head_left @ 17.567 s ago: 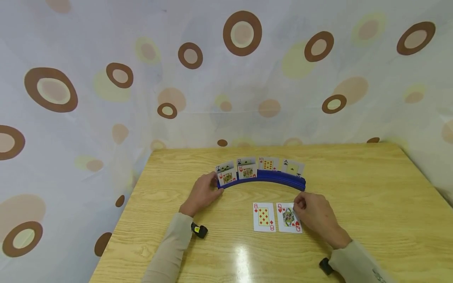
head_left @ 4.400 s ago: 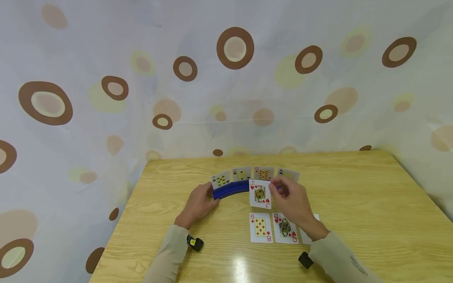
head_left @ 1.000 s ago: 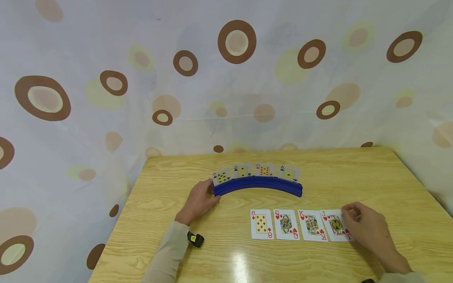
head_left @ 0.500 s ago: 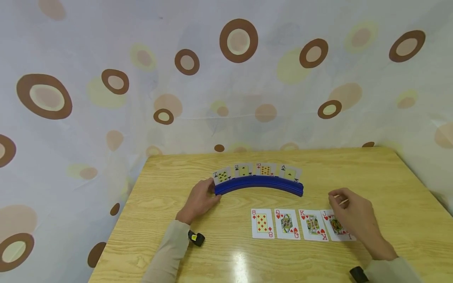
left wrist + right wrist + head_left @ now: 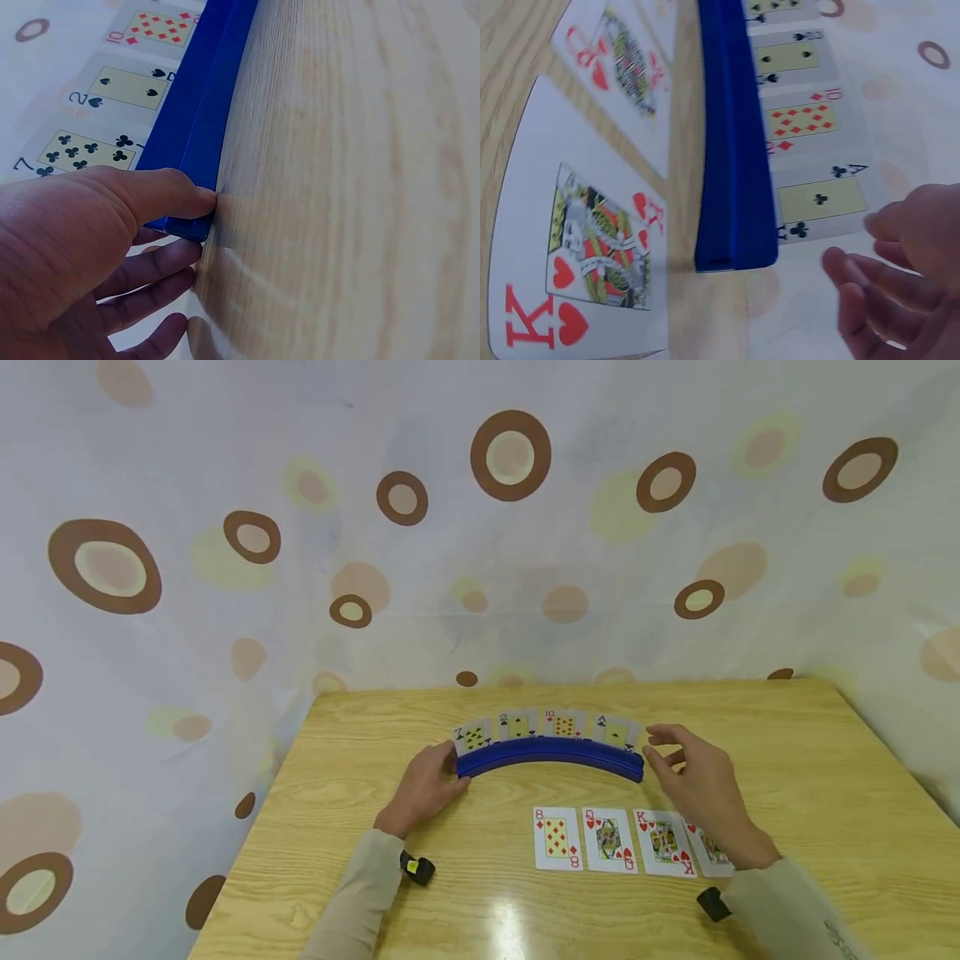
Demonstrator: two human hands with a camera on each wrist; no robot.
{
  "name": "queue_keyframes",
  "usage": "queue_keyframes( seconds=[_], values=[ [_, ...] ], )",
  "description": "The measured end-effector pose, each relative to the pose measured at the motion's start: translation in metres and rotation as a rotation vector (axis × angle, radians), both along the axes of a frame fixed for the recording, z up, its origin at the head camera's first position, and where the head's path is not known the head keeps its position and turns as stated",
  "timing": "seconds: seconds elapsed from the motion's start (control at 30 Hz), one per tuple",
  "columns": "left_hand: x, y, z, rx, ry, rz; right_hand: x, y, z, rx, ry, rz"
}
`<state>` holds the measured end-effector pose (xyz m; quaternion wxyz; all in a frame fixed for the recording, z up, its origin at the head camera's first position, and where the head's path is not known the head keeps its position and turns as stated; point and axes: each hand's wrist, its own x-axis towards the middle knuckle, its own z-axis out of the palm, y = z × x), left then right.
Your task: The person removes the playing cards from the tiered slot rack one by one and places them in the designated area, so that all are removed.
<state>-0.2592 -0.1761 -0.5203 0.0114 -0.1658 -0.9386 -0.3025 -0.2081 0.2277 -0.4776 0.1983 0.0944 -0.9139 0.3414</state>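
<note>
Card holder (image 5: 551, 749) — smooth plastic; cards (image 5: 557, 839) — smooth paper; table (image 5: 450, 910), glossy wood-look.

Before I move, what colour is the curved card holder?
The card holder is plain deep blue; the head view shows it best.

The head view looks forward and down over the counter (image 5: 750, 727); wrist views, close in, face along the blue card holder (image 5: 551, 749) from opposite ends, sharing the two of spades (image 5: 126, 91) and ten of diamonds (image 5: 802, 121).
</note>
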Motion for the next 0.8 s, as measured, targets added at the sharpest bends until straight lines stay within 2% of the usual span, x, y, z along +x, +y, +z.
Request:
queue_keyframes(
  seconds=[0.07, 0.13, 0.3, 0.37, 0.43, 0.47, 0.6, 0.7, 0.8],
  values=[
    [0.0, -0.001, -0.001, 0.016, -0.008, -0.005, -0.005, -0.004, -0.002, 0.008, 0.043, -0.012],
    [-0.003, -0.004, -0.008, 0.032, 0.017, -0.028, -0.009, -0.006, -0.005, 0.004, 0.085, -0.024],
    [-0.015, -0.013, -0.032, 0.04, 0.084, -0.057, -0.016, -0.006, -0.007, -0.028, 0.146, -0.038],
    [-0.02, -0.015, -0.04, 0.031, 0.086, -0.049, -0.018, -0.007, -0.008, -0.03, 0.156, -0.037],
    [-0.018, -0.013, -0.034, 0.035, 0.066, -0.042, -0.018, -0.007, -0.008, -0.034, 0.166, -0.035],
    [-0.019, -0.014, -0.037, 0.026, 0.078, -0.047, -0.019, -0.008, -0.008, -0.034, 0.172, -0.035],
    [-0.009, -0.007, -0.016, 0.051, 0.045, -0.043, -0.018, -0.01, -0.007, -0.051, 0.19, -0.035],
    [-0.011, -0.009, -0.022, 0.046, 0.052, -0.035, -0.017, -0.011, -0.005, -0.064, 0.189, -0.043],
    [-0.02, -0.013, -0.037, 0.042, 0.064, -0.033, -0.014, -0.013, -0.001, -0.081, 0.18, -0.054]
  ],
)
